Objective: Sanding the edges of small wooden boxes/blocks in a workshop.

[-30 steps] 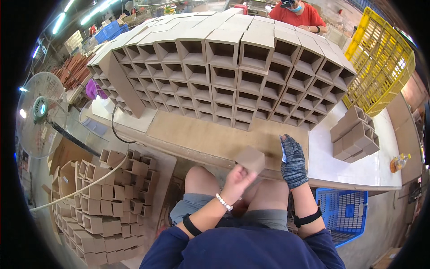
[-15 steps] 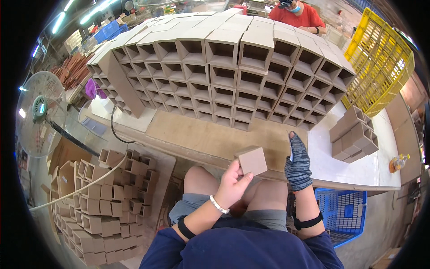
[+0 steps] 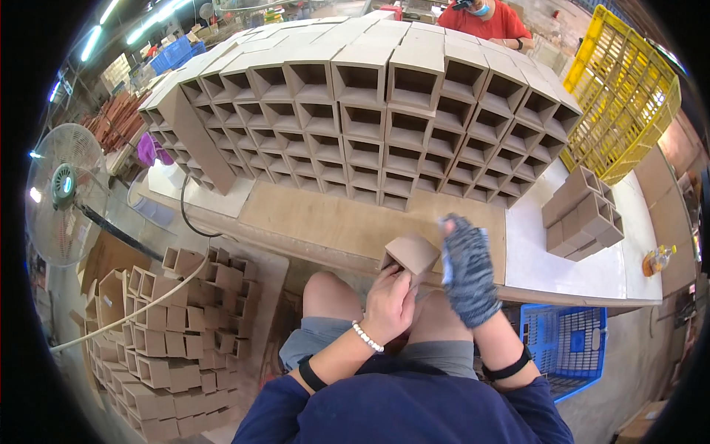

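My left hand [image 3: 390,302] grips a small brown cardboard box [image 3: 414,254] over my lap, at the table's front edge. The box is tilted, and its open end faces down toward my fingers. My right hand [image 3: 470,272], in a grey-and-black knitted glove with bare fingertips, is raised close beside the box's right side. Motion smears its fingers, which look pressed together. A thin pale edge shows along the glove; what it belongs to I cannot make out.
Stacked open-ended boxes [image 3: 362,122] form a wall across the table [image 3: 318,222]. A smaller stack [image 3: 584,218], a bottle [image 3: 658,260] and a yellow crate [image 3: 621,96] are right. More boxes [image 3: 170,344] and a fan [image 3: 66,185] stand left; a blue basket [image 3: 566,348] sits below. A person in red works opposite.
My left hand has turned the box, so its open end now shows. My right hand has moved left, up to the box's side.
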{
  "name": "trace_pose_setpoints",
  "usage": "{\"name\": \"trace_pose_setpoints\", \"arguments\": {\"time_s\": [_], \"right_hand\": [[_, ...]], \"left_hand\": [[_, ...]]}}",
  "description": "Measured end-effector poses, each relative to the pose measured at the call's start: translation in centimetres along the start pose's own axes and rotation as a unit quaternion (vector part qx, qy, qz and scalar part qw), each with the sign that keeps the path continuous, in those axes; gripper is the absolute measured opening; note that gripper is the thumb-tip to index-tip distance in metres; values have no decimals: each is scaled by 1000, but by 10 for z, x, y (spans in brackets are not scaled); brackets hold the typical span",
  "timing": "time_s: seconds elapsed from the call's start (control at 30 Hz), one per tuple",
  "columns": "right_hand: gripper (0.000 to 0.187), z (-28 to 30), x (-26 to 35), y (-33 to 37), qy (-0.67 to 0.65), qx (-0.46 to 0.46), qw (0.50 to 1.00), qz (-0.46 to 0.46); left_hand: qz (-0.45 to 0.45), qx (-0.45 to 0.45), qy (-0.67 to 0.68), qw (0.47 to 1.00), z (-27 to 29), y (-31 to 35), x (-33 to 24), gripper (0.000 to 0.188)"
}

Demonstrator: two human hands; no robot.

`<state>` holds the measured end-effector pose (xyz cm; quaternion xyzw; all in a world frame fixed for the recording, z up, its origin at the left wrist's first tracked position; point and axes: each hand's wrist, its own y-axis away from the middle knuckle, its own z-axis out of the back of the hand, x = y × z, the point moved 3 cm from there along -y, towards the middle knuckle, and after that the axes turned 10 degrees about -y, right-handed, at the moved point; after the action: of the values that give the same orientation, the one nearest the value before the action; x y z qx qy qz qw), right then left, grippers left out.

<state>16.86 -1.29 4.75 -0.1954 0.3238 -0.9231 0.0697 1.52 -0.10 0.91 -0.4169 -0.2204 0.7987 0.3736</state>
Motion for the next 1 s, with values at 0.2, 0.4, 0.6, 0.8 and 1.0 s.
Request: {"name": "trace_pose_setpoints", "arguments": {"time_s": [0.2,0.4,0.6,0.8,1.0], "right_hand": [[42,-17,15,1,-139,174,975,3],[42,-1,18,3,-1,-4,1000,0],[45,-31,-30,24,5,116,992,-57],[45,-3,12,7,-52,-13,998,12],[44,-17,6,8,-58,90,994,-7]], "left_hand": [[5,4,22,1000,4,-5,-1,35],[1,-13,-7,1000,6,-5,1,31],[31,-47,44,997,8,-2,2,29],[-9,-27,7,1000,5,-4,5,34],[7,-5,7,1000,7,-4,2,33]]}}
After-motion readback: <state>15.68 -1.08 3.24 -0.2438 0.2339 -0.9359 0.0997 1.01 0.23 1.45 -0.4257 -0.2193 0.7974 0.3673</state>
